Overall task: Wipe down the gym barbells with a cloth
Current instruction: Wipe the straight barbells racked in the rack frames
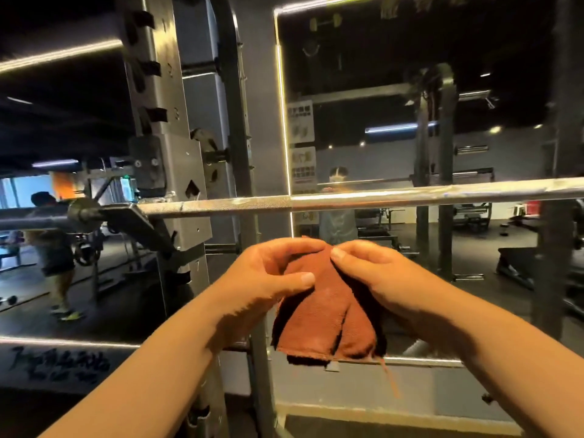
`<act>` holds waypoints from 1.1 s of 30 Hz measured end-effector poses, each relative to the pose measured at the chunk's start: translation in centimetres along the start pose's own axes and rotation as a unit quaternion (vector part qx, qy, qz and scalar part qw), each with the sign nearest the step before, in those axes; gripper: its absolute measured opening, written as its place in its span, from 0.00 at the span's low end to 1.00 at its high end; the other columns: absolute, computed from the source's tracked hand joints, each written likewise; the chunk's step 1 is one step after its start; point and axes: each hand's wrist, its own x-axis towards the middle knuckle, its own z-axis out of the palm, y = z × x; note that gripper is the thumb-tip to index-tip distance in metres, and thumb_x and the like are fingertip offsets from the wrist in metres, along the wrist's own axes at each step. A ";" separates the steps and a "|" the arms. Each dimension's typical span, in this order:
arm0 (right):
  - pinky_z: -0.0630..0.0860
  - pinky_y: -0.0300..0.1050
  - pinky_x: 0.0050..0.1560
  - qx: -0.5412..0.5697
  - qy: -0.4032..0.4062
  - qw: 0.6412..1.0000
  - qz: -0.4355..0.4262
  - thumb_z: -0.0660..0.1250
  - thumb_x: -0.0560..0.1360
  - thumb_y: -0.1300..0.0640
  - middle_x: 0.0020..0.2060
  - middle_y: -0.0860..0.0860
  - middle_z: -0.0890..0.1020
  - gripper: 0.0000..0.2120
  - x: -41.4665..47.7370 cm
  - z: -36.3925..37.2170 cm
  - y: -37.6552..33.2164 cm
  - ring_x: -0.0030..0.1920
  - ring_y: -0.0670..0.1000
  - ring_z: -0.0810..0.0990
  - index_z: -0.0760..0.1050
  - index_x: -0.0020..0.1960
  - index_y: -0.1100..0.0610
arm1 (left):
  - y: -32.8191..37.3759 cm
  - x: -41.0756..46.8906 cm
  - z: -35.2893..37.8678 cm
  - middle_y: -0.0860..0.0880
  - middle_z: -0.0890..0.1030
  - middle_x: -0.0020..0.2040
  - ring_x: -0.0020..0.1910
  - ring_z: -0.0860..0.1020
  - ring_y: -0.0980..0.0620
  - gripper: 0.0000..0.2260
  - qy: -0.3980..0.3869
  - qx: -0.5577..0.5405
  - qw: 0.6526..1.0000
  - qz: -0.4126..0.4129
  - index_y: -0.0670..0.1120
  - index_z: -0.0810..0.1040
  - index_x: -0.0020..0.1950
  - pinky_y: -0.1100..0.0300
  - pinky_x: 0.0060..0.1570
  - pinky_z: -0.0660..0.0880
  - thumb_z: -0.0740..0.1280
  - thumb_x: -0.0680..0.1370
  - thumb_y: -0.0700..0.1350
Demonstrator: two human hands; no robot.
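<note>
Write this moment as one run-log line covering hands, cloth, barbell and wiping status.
left hand: pinches cloth | right hand: pinches cloth | barbell: untouched, apart from cloth | wipe: not yet begun

Both hands, left (268,276) and right (379,279), pinch a rust-brown cloth (328,320) below the barbell (379,200)

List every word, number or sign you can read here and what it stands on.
"2": rack upright, faint.
"3": same upright, lower down.
"7": same upright, below the barbell.
Two posters right of the upright: blurred, unreadable.
Dark handwriting at lower left: illegible.
Cloth: no print visible.
</note>
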 end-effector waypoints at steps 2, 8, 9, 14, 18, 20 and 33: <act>0.82 0.58 0.58 0.006 -0.011 0.999 0.038 0.73 0.72 0.40 0.54 0.53 0.86 0.25 0.3 -0.6 -0.5 0.53 0.55 0.86 0.76 0.66 0.47 | 0.3 0.3 -0.1 0.47 0.85 0.57 0.56 0.84 0.48 0.19 0.037 0.005 0.999 0.027 0.46 0.80 0.66 0.58 0.52 0.81 0.71 0.76 0.34; 0.75 0.70 0.65 0.078 -0.102 0.989 0.077 0.76 0.74 0.57 0.61 0.63 0.82 0.25 -0.2 -2.1 -0.7 0.58 0.69 0.82 0.74 0.68 0.43 | 1.6 2.1 -1.2 0.48 0.85 0.57 0.57 0.84 0.50 0.17 0.114 0.029 0.991 0.059 0.49 0.80 0.66 0.61 0.51 0.80 0.71 0.78 0.37; 0.74 0.72 0.65 0.064 -0.064 0.995 0.050 0.74 0.76 0.58 0.59 0.64 0.82 0.20 0.0 -2.3 -0.6 0.59 0.72 0.80 0.78 0.66 0.44 | 2.0 2.1 -1.4 0.49 0.85 0.57 0.57 0.84 0.51 0.18 0.104 0.046 0.992 0.047 0.50 0.80 0.66 0.61 0.51 0.80 0.72 0.78 0.38; 0.81 0.47 0.46 -0.003 -0.007 1.000 -0.026 0.76 0.74 0.52 0.54 0.50 0.86 0.16 -1.1 -3.2 -1.6 0.50 0.51 0.86 0.81 0.61 0.45 | 3.4 2.0 -1.3 0.57 0.79 0.63 0.58 0.81 0.59 0.30 0.017 0.168 0.985 0.030 0.57 0.77 0.69 0.59 0.55 0.81 0.79 0.70 0.38; 0.82 0.38 0.52 -0.151 0.036 0.985 -0.081 0.78 0.72 0.58 0.50 0.43 0.85 0.18 -1.8 -3.3 -2.2 0.51 0.40 0.84 0.81 0.58 0.45 | 3.7 3.5 -0.9 0.57 0.79 0.61 0.60 0.79 0.57 0.24 0.050 0.336 0.939 0.054 0.59 0.78 0.65 0.55 0.60 0.80 0.78 0.73 0.42; 0.79 0.34 0.48 -0.204 0.058 0.970 -0.119 0.77 0.74 0.56 0.47 0.42 0.84 0.11 -2.0 -3.6 -2.6 0.49 0.38 0.82 0.82 0.53 0.45 | 3.1 4.1 -0.5 0.54 0.79 0.57 0.57 0.79 0.56 0.12 0.085 0.382 0.918 0.069 0.58 0.81 0.57 0.54 0.59 0.80 0.75 0.76 0.45; 0.84 0.42 0.46 -0.231 0.141 0.930 -0.248 0.64 0.83 0.60 0.47 0.48 0.80 0.20 1.6 -2.7 -4.8 0.44 0.44 0.84 0.56 0.60 0.41 | 1.2 3.1 1.8 0.58 0.82 0.49 0.48 0.82 0.63 0.12 0.109 0.391 0.910 0.084 0.59 0.70 0.64 0.57 0.52 0.82 0.66 0.82 0.52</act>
